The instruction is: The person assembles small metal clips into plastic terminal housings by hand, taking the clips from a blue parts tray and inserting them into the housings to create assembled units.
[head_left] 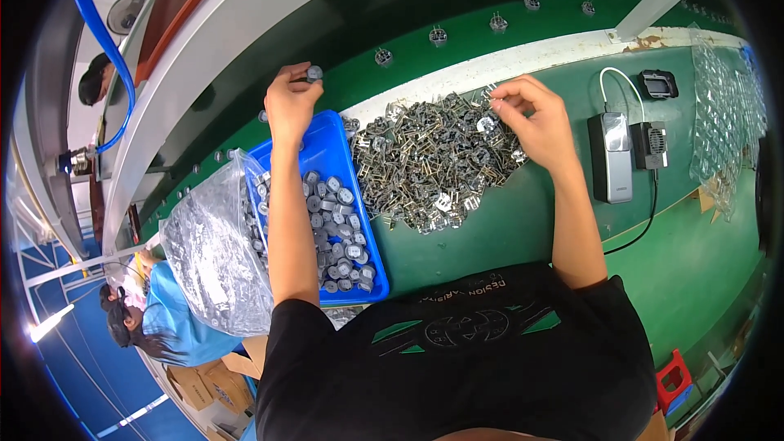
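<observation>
Left hand (291, 108): your thumb and fingers pinch a grey round piece (314, 73) near the green belt (411, 48).
Right hand (535, 118): your fingertips are closed on a small pronged piece (492, 90) at the metal heap's (441, 167) far edge.
Done: spaced units (438, 36) stand along the belt.
Left: plenty in the heap and blue tray (365, 206).
Writing: pale lettering on your black shirt (457, 376); marks on the tray's round pieces (327, 205) look too small to read.

I am seeing round grey parts (345, 195) lying in a blue rectangular plastic tray (328, 143), left of a heap of pronged silvery metal pieces (429, 167). Right of the heap, a boxy black-and-silver device (612, 165) is resting on the green tabletop (490, 237).
</observation>
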The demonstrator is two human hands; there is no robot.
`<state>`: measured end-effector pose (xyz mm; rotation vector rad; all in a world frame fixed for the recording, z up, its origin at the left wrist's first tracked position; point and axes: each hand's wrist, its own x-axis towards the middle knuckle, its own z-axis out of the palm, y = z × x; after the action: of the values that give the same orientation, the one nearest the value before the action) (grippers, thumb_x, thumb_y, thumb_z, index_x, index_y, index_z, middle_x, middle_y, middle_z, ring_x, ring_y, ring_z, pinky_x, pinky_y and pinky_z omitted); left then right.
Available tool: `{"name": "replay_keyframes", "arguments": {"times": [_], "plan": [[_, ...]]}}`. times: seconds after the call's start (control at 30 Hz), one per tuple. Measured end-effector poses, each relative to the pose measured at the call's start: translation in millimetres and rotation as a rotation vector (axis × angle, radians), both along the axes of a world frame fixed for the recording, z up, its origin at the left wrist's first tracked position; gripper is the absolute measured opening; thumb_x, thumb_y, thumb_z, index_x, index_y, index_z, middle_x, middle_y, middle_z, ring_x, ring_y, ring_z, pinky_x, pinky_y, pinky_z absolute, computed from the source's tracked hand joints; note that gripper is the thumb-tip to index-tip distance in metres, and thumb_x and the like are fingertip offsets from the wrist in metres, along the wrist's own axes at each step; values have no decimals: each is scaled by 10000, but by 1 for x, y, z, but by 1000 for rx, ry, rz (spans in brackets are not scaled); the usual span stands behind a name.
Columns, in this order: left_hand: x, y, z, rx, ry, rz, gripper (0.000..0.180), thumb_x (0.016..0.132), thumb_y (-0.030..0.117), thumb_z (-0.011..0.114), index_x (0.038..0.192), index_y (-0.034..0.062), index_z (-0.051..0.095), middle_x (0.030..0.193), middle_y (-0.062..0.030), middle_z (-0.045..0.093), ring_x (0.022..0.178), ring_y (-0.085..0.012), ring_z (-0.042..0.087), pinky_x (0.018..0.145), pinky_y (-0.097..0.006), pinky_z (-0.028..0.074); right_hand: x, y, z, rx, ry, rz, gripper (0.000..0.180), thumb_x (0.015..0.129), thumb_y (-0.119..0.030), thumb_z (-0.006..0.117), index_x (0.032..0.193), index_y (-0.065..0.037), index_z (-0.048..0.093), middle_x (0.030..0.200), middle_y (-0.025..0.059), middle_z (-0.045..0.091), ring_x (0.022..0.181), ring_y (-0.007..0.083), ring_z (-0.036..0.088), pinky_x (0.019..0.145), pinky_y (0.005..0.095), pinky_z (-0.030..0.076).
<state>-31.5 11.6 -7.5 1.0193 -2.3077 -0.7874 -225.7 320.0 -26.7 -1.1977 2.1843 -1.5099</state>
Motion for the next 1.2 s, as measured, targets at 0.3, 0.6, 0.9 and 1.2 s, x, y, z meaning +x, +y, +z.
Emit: {"name": "replay_keyframes", "arguments": {"times": [0.3,0.6,0.9,1.2], "plan": [[-26,148,49,38,19,-429,444,731,-62,743,1159,47,702,910,-56,609,718,-91,609,645,-217,500,67,-21,7,-466,-874,241,147,915,-7,648,1057,29,641,1057,85,674,927,104,637,809,243,522],[-17,157,34,592,211,-404,355,861,-33,676,1215,-12,656,930,-88,675,810,-126,670,707,-244,557,53,-17,10,-373,-837,135,150,909,-16,658,1049,36,654,941,67,701,845,96,647,750,233,528],[-7,148,28,938,233,-551,482,822,-86,708,1281,-30,574,858,-62,662,742,-116,661,669,-233,554,48,-15,11,-370,-793,231,130,888,-26,684,1006,27,697,917,35,675,803,85,630,696,230,512],[-16,166,20,806,364,-420,356,746,-139,743,1014,-28,537,919,-106,662,814,-154,683,763,-265,589,49,-12,11,-345,-331,86,101,822,-19,738,922,-30,724,929,29,639,697,63,577,583,210,443]]}}
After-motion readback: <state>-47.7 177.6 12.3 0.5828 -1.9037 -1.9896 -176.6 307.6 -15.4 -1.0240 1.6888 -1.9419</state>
